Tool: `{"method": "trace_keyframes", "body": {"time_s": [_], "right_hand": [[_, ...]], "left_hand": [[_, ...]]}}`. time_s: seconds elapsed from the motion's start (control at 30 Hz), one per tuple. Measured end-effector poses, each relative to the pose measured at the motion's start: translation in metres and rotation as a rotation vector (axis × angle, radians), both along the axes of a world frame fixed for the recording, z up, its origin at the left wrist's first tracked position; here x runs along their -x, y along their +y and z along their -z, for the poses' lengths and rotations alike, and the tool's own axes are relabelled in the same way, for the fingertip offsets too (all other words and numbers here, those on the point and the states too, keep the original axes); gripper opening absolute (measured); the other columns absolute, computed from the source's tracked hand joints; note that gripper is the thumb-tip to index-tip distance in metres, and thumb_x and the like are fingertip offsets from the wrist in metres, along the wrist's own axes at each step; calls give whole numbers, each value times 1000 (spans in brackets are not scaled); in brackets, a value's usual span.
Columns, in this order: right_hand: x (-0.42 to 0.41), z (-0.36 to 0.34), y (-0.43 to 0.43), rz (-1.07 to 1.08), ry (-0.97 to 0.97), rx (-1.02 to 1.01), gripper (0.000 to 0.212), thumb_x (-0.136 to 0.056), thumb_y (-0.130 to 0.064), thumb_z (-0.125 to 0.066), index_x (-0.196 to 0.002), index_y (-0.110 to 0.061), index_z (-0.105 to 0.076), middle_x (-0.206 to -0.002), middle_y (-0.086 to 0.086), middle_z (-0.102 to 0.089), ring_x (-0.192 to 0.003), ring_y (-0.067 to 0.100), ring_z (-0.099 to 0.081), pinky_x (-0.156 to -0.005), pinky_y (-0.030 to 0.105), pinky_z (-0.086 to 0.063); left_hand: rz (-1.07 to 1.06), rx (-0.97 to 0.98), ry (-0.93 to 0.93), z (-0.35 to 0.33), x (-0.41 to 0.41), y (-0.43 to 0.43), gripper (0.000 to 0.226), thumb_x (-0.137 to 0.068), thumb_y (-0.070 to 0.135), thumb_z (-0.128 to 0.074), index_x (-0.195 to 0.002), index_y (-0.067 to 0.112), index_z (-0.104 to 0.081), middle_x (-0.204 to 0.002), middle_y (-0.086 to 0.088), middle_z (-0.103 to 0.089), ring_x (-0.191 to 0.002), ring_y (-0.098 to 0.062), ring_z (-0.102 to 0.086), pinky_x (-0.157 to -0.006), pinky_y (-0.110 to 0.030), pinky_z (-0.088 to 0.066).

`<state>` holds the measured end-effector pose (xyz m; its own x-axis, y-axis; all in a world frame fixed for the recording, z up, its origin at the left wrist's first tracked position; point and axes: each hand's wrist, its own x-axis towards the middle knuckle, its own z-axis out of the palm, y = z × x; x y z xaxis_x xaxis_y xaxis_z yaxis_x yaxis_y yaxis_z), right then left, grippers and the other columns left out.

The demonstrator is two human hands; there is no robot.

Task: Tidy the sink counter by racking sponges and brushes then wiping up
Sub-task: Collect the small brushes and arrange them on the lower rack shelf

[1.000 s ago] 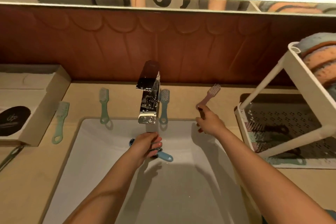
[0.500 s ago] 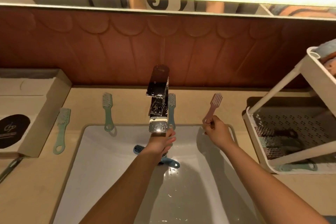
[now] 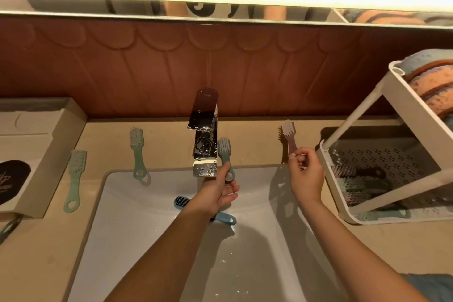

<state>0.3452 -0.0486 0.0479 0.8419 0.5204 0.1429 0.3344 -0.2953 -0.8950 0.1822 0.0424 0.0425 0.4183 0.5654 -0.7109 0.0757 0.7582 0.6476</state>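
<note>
My right hand [image 3: 306, 175] pinches the handle of a pink brush [image 3: 288, 136], which it holds upright above the counter just left of the white rack [image 3: 365, 117]. My left hand [image 3: 217, 191] reaches over the sink [image 3: 137, 240]. Its thumb lies on the handle of a teal brush [image 3: 223, 148], which rests on the counter edge beside the chrome faucet [image 3: 204, 135]; the other fingers are straight below the brush's ring end. A blue brush [image 3: 182, 201] lies in the sink, partly under my left wrist. Two green brushes [image 3: 137, 152] [image 3: 73, 179] lie on the counter to the left.
The rack's lower perforated tray [image 3: 397, 154] holds several brushes. Its upper shelf carries stacked sponges [image 3: 431, 91]. An open cardboard box [image 3: 51, 152] stands at the left on the counter. A lit mirror runs along the wall above.
My right hand took hold of the pink brush and raised it upright. My left hand moved up from the blue brush in the sink to the teal brush by the faucet.
</note>
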Motion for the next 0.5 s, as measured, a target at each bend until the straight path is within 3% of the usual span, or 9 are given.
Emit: {"method": "trace_keyframes", "body": {"time_s": [0.13, 0.33, 0.5], "right_hand": [[7, -5, -12, 23, 42, -87, 4, -91, -14, -55, -93, -18, -53, -74, -3, -55, -68, 9, -52, -57, 8, -41], [18, -13, -39, 28, 170, -137, 13, -92, -19, -54, -104, -24, -54, -82, 1, -64, -78, 19, -62, -66, 27, -48], [29, -25, -70, 41, 309, -201, 14, -93, -7, -50, -102, -15, -57, -79, 2, -63, -69, 14, -60, -63, 17, -50]], "left_hand": [[57, -60, -6, -11, -2, -10, 23, -94, 31, -52, -77, 15, -47, -66, -3, -50, -57, -14, -55, -67, -27, -53], [137, -333, 67, -22, 2, -34, 21, -97, 25, -45, -87, 8, -53, -69, -4, -60, -53, -8, -60, -64, -24, -50], [149, -273, 27, -22, 18, -61, 14, -96, 24, -49, -95, 11, -56, -72, -6, -64, -49, -7, -59, -54, -20, -52]]}}
